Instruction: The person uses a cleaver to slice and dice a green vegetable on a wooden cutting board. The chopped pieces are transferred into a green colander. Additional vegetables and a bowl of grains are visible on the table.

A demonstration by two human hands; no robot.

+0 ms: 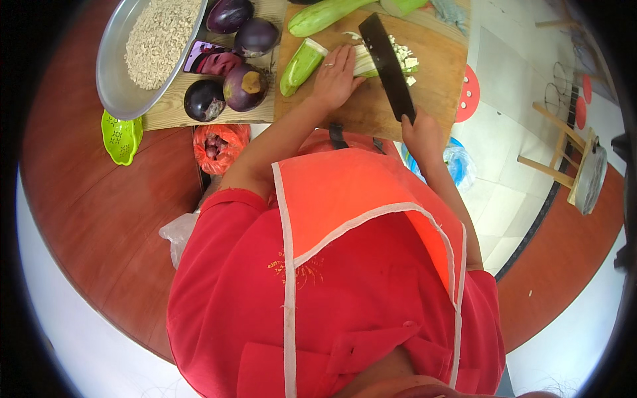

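Note:
My right hand (pixel 422 133) grips the handle of a dark kitchen cleaver (pixel 387 64), its blade slanting across a length of green squash cut into strips (pixel 365 60). Holding down the other end of those strips is my left hand (pixel 337 77), fingers together and a ring on one of them. Small pale squash dice (pixel 407 60) lie to the right of the blade. Beside my left hand rests a cut squash piece (pixel 301 68) with green skin. A longer squash (pixel 323 17) lies at the far side of the wooden cutting board (pixel 438 94).
Several eggplants (pixel 246 87) lie left of the board, around a phone (pixel 211 58) with a lit screen. A metal basin (pixel 112 74) holds pale chopped pieces (pixel 159 45). Below the table are a green plastic basket (pixel 121 138), a red bag (pixel 222 148) and a blue lined container (pixel 458 161).

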